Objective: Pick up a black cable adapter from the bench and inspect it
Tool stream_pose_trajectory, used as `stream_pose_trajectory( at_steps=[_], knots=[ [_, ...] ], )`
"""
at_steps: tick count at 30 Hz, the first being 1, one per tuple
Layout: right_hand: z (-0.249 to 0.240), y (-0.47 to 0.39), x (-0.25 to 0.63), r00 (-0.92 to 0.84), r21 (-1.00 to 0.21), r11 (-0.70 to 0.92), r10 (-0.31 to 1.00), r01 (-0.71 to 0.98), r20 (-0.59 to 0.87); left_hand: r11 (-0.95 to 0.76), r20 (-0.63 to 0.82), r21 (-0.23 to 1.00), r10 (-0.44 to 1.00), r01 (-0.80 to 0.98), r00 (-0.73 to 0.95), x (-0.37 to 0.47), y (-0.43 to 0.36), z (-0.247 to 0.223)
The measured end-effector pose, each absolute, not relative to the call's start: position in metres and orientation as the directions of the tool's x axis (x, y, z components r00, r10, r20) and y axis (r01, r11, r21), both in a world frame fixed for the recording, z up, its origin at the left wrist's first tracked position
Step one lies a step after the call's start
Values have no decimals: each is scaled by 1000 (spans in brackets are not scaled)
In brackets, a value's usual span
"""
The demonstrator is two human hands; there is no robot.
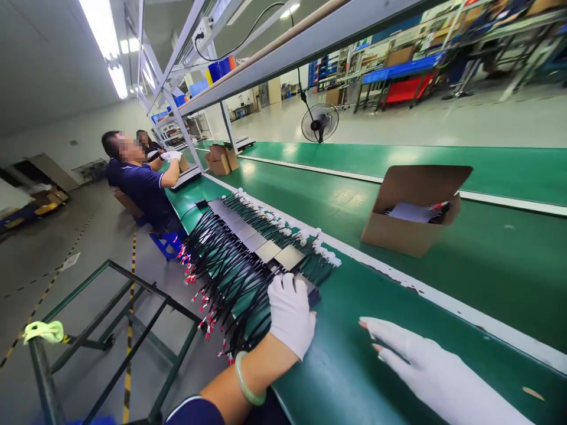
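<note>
White cotton gloves cover both hands. The left hand lies palm down, fingers together, on the near end of a row of dark flat panels with black wires. The row's long axis runs away from that hand along the green surface, toward a seated co-worker. The right hand rests flat and spread on bare surface, holding nothing, just beside the row's end and farther from it than the left. An open cardboard box sits beyond.

Nearest module mostly under left hand
</note>
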State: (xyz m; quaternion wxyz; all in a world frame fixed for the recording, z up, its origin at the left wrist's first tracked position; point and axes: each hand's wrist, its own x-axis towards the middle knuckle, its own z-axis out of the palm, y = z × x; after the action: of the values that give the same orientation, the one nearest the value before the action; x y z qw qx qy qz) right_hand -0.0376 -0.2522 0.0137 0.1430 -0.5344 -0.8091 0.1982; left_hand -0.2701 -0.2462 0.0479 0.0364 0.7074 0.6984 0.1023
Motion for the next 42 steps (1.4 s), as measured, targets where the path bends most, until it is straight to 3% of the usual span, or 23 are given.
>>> stream_pose_trajectory(
  at_steps=[3,9,13,16,19,22,26,28,31,33,35,38,42],
  knots=[
    [27,-253,-61,-416,-421,398,908,815,54,-49,130,244,991,969,18,-274,-252,44],
    [25,-224,-100,-562,-130,625,761,770,325,-82,285,302,959,950,-8,-297,-264,23],
    [32,-196,-130,-681,-125,724,683,678,264,-323,576,299,811,898,100,-312,-274,6],
    [35,-190,-138,-722,-154,761,647,630,245,-513,662,272,714,814,229,-319,-281,10],
    [38,-202,-131,-746,-125,813,573,568,339,-715,722,237,583,658,374,-321,-282,33],
    [50,-226,-118,-670,-97,796,562,597,486,-846,790,240,455,476,410,-316,-276,60],
    [71,-261,-110,-424,7,548,639,836,643,-806,854,369,491,463,174,-293,-270,68],
    [77,-274,-110,-273,63,321,667,945,693,-728,824,452,562,516,71,-278,-273,61],
    [80,-286,-112,-105,67,81,689,994,717,-611,662,613,743,501,96,-258,-283,54],
    [79,-292,-117,-94,67,66,681,996,726,-447,412,829,895,336,173,-249,-289,59],
    [78,-300,-125,-158,105,119,670,987,725,-140,121,988,968,70,221,-243,-292,71],
    [74,-317,-136,-227,103,215,706,971,671,192,-136,922,974,-335,183,-237,-286,86],
    [49,-345,-129,-232,-241,436,781,867,580,195,-178,722,980,-664,94,-234,-269,88]
  ],
)
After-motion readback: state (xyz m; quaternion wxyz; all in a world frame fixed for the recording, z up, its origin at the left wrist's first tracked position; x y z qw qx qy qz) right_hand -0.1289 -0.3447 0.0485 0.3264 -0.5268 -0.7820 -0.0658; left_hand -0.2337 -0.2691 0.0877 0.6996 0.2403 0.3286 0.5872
